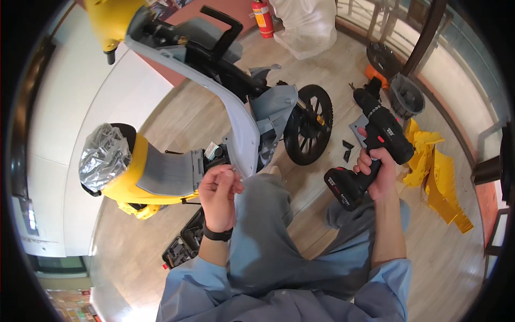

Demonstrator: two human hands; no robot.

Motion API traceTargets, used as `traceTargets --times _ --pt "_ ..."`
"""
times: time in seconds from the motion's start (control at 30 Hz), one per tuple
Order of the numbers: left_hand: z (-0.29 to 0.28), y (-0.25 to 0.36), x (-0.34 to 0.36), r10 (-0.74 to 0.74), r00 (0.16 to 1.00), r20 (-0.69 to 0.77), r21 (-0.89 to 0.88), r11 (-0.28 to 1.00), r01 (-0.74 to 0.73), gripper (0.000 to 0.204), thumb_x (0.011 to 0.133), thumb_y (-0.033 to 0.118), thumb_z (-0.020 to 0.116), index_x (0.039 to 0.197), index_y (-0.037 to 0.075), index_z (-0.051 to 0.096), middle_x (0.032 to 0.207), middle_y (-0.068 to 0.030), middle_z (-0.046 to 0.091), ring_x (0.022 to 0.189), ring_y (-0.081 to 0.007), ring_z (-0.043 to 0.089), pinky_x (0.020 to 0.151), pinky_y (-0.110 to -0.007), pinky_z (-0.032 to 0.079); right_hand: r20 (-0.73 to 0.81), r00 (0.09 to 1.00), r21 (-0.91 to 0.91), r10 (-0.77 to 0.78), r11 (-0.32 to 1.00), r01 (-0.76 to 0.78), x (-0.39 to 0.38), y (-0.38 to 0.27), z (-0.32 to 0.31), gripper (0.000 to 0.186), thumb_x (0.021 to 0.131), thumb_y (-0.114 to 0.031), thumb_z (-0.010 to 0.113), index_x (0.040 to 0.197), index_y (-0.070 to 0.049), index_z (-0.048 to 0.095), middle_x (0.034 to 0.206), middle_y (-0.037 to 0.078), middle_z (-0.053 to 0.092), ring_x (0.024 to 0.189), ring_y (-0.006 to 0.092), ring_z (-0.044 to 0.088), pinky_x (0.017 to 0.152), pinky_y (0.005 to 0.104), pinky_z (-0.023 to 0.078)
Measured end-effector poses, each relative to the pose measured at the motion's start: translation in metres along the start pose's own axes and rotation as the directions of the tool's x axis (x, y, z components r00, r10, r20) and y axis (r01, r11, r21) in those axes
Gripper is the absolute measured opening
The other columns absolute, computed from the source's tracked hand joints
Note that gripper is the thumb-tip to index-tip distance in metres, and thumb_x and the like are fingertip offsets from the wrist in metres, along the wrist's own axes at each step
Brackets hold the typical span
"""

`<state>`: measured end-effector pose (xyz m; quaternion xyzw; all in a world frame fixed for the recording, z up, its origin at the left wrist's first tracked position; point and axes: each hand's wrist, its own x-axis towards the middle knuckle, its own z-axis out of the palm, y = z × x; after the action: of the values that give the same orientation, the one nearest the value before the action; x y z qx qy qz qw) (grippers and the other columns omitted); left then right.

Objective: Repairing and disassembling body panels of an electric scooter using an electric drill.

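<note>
My right hand (380, 174) is wrapped round the handle of a black cordless drill (383, 129), held up over my right knee with its chuck pointing away from me. The fingers of my left hand (219, 193) are curled in a pinch above my left thigh. A tiny bright thing shows at its fingertips, too small to name. Just beyond that hand stands a yellow and grey electric scooter (166, 172). Its grey front panel (244, 129) is partly loose, and the black front wheel (308, 126) shows to the right. Clear plastic wraps the seat (104, 155).
An opened tool case (185, 244) lies on the floor left of my legs. Yellow body panels (434, 172) lie at the right, near a grey bucket (406, 96). Small black parts (347, 150) rest by the wheel. A red fire extinguisher (263, 19) stands at the back.
</note>
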<state>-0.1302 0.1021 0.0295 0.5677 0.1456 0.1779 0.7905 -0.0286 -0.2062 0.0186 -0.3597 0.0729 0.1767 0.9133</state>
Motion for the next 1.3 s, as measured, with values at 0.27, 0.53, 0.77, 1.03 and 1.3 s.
traceTargets --times 0.27,0.53,0.77,1.03,1.3 --pt "0.045 -0.01 0.024 -0.242 0.963 0.118 -0.039 0.968 0.248 0.011 0.09 0.007 0.054 0.098 0.001 0.059 0.085 -0.008 0.062 0.07 -0.0133 0.058 0.063 -0.024 0.046 -0.001 0.993 0.083 0.119 0.99 -0.118 0.013 -0.01 0.013 0.055 0.08 -0.028 0.046 0.129 -0.003 0.046 0.057 -0.004 0.036 0.044 0.0062 0.032 0.055 0.0264 0.038" --pt "0.079 -0.043 0.057 0.132 0.92 0.37 0.766 0.517 -0.382 0.012 0.078 0.001 0.068 0.089 -0.001 0.064 0.076 -0.0053 0.066 0.07 -0.0109 0.064 0.062 -0.023 0.049 0.012 0.978 0.279 0.207 0.939 -0.202 0.036 0.001 0.001 0.038 0.08 -0.024 0.052 0.114 -0.007 0.058 0.059 -0.002 0.041 0.047 0.0085 0.035 0.056 0.0258 0.038" --pt "0.081 -0.048 0.095 0.257 0.618 0.743 0.665 -0.175 -0.726 0.014 0.071 0.004 0.074 0.084 0.005 0.067 0.075 -0.0071 0.066 0.061 -0.0188 0.063 0.056 -0.027 0.049 0.03 0.922 0.301 0.386 0.876 -0.377 0.042 0.013 0.0 0.026 0.079 -0.019 0.056 0.102 -0.008 0.06 0.059 0.0 0.045 0.046 0.009 0.038 0.051 0.0254 0.036" --pt "0.086 -0.055 0.094 0.342 0.849 0.404 0.87 0.144 -0.472 0.024 0.071 0.003 0.075 0.092 0.005 0.064 0.074 -0.0024 0.067 0.057 -0.0089 0.06 0.051 -0.021 0.043 0.043 0.84 0.099 0.542 0.834 -0.543 0.036 -0.007 -0.017 0.034 0.08 -0.02 0.053 0.111 -0.005 0.055 0.059 0.002 0.045 0.044 0.0093 0.036 0.051 0.0258 0.036" --pt "0.093 -0.057 0.077 -0.509 0.837 0.2 -0.226 0.807 0.545 0.016 0.088 0.008 0.06 0.104 0.003 0.061 0.095 -0.0057 0.064 0.077 -0.0111 0.06 0.065 -0.023 0.048 -0.008 0.903 -0.024 0.43 0.902 -0.43 0.036 -0.021 -0.019 0.027 0.078 -0.019 0.057 0.101 -0.004 0.057 0.059 0.003 0.047 0.045 0.0104 0.04 0.049 0.0256 0.038"
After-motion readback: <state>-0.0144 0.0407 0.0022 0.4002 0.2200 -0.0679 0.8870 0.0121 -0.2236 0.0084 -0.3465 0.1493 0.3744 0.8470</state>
